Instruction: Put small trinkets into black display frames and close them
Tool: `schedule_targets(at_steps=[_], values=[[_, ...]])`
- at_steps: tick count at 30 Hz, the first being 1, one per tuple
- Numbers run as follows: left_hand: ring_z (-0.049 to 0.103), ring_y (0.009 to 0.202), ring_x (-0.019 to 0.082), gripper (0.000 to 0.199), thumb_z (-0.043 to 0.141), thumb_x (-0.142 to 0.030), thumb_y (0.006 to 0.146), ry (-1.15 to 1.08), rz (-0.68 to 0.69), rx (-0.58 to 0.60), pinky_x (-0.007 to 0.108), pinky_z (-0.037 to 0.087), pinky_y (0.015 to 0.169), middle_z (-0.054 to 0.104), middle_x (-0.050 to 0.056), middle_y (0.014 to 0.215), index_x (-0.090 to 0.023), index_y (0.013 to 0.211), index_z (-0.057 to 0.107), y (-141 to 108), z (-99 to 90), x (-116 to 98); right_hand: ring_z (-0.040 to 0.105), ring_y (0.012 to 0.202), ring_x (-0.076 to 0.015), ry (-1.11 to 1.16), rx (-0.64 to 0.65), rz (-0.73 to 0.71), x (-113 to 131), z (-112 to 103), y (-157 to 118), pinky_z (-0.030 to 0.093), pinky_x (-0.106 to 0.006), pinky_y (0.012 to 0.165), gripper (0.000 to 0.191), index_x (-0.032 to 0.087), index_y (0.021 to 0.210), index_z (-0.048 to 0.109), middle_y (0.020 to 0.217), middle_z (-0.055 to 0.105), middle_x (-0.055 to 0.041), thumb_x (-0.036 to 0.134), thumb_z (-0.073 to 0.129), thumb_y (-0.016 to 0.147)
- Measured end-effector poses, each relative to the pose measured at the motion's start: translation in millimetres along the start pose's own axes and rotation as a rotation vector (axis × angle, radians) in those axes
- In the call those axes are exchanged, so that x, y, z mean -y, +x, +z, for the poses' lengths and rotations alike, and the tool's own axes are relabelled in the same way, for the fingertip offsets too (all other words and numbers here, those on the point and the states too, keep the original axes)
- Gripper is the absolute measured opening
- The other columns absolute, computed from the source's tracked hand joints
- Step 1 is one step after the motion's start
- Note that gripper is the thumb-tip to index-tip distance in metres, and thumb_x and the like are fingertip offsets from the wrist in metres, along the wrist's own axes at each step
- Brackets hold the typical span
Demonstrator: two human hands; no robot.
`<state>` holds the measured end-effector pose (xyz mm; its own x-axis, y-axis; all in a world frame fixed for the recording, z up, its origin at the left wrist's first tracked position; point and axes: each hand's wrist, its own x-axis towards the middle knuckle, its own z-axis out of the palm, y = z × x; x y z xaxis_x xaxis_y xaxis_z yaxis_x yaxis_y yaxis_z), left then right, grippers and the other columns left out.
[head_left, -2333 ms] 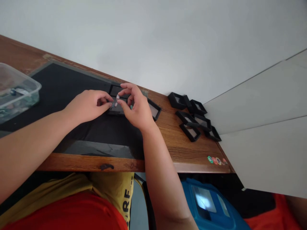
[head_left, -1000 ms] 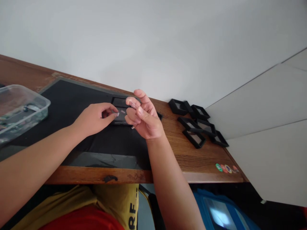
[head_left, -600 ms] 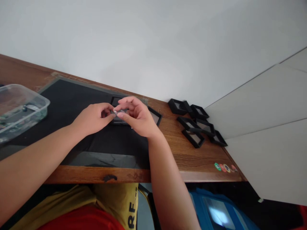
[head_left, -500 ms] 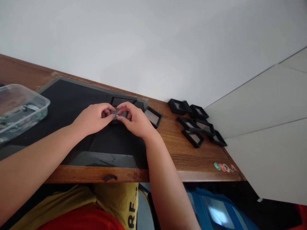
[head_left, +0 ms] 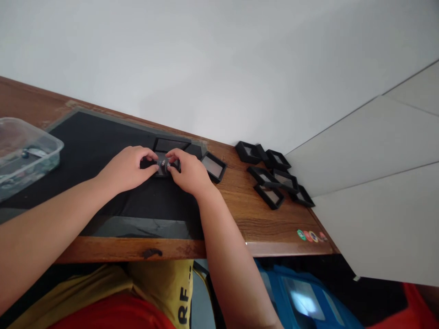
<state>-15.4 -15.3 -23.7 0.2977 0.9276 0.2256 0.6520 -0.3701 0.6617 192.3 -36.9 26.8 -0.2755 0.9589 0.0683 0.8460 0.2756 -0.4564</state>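
Observation:
A black frame box lies open on the black mat [head_left: 92,141], its lid [head_left: 171,145] toward the wall. Small shiny pieces [head_left: 163,163] rest on the clear film of its near half. My left hand [head_left: 132,169] touches the left side of that half, thumb and fingers apart, nothing between them. At the right side is my right hand [head_left: 188,171], its thumb and forefinger close together at a small shiny piece too tiny to name. Another black frame [head_left: 214,167] with a clear window lies just right of my right hand.
A clear plastic tub [head_left: 30,157] with small items sits at the left. Several black frames [head_left: 270,196] are piled at the right near the wall. Round stickers [head_left: 310,236] are on the table's front right. Below the edge are a yellow cloth [head_left: 161,278] and a blue object [head_left: 308,297].
My hands have moved slightly apart, showing more of the film and small pieces between them. The whole view has shifted a little, so the table appears farther left.

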Motion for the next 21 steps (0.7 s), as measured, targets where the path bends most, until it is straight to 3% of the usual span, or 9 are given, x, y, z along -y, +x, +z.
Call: schedule_targets(at_steps=[11, 21], values=[[0.072, 0.108, 0.034, 0.041, 0.056, -0.042, 0.088, 0.009, -0.01, 0.018, 0.05, 0.054, 0.1, 0.081, 0.014, 0.116, -0.019, 0.111, 0.079, 1, -0.9, 0, 0.074, 0.108, -0.024, 0.046, -0.045, -0.004, -7, -2, 4, 0.056, -0.039, 0.094, 0.041, 0.023, 0.134, 0.071, 0.124, 0.081, -0.0043, 0.013, 0.068, 0.095], [0.074, 0.105, 0.033, 0.037, 0.058, -0.044, 0.09, 0.01, -0.044, 0.056, 0.046, 0.056, 0.093, 0.081, 0.012, 0.115, -0.021, 0.111, 0.079, 2, -2.8, -2, 0.071, 0.125, -0.0258, -0.104, -0.003, 0.011, -8, -2, 9, 0.057, -0.04, 0.108, 0.041, 0.023, 0.132, 0.079, 0.134, 0.077, -0.0089, 0.009, 0.06, 0.099]])
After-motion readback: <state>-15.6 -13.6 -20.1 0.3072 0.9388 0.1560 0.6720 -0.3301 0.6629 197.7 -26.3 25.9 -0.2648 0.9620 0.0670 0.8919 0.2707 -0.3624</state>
